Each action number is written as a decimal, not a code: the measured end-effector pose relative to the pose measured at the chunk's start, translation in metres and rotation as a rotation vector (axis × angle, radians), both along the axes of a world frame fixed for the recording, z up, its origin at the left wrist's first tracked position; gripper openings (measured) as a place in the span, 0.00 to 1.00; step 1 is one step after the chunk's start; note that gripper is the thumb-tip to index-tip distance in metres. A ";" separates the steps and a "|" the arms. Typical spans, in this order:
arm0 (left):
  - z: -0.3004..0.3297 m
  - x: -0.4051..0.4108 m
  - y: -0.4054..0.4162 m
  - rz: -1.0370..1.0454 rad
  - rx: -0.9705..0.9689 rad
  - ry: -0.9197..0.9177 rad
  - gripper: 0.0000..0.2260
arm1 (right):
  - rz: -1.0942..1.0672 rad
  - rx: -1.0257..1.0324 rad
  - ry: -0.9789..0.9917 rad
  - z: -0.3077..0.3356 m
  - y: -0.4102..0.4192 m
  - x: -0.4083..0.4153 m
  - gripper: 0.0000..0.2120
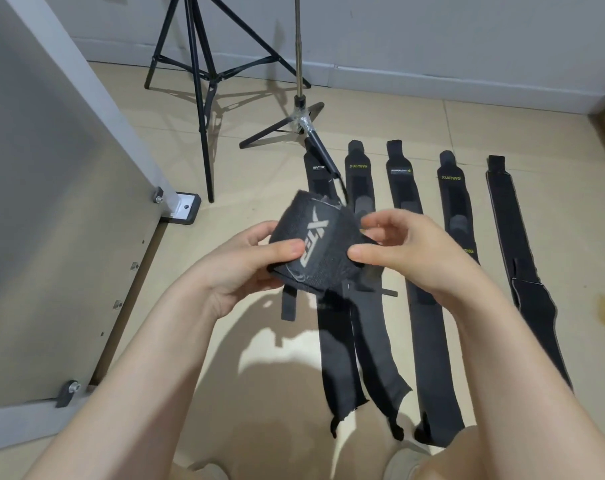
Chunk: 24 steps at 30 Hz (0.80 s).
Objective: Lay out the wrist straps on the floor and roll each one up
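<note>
Both hands are up in front of the camera, and between them sits a rolled black wrist strap [316, 244] with pale lettering across its outer turn. The left hand [249, 265] curls around the roll's left side, thumb pressed flat on the front face, fingers wrapped behind. The right hand [394, 251] pinches the roll's right edge, thumb on the front, fingers bent over the top and back. A short loop tab [289, 303] dangles from the bottom of the roll. It is held in the air above the tiled floor [225, 161], where five more straps lie flat side by side: the first strap [339, 358], second strap [360, 188], third strap [429, 323], fourth strap [455, 202] and fifth strap [523, 251]. A black tripod [197, 71] stands beyond, near the wall.
</note>
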<state>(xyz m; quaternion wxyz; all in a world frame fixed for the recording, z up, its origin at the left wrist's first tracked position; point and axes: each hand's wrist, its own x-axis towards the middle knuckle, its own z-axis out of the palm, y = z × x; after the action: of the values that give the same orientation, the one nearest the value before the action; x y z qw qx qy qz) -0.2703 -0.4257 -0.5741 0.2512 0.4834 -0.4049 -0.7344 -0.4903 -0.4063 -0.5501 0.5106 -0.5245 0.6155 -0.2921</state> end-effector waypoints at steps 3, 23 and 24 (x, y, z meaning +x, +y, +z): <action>0.002 0.001 -0.002 0.094 0.068 0.098 0.17 | -0.069 0.021 -0.225 0.000 0.000 -0.001 0.06; 0.013 -0.003 0.001 0.221 -0.232 -0.189 0.15 | -0.117 0.095 -0.411 -0.003 0.000 0.003 0.03; 0.016 -0.004 0.004 0.236 -0.277 -0.192 0.13 | -0.117 0.072 -0.325 -0.003 0.002 0.005 0.06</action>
<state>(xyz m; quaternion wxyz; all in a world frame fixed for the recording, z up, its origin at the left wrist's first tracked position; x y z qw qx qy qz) -0.2742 -0.4216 -0.5582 0.3598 0.5563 -0.4645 -0.5876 -0.4857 -0.4047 -0.5531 0.6040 -0.4148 0.5646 -0.3800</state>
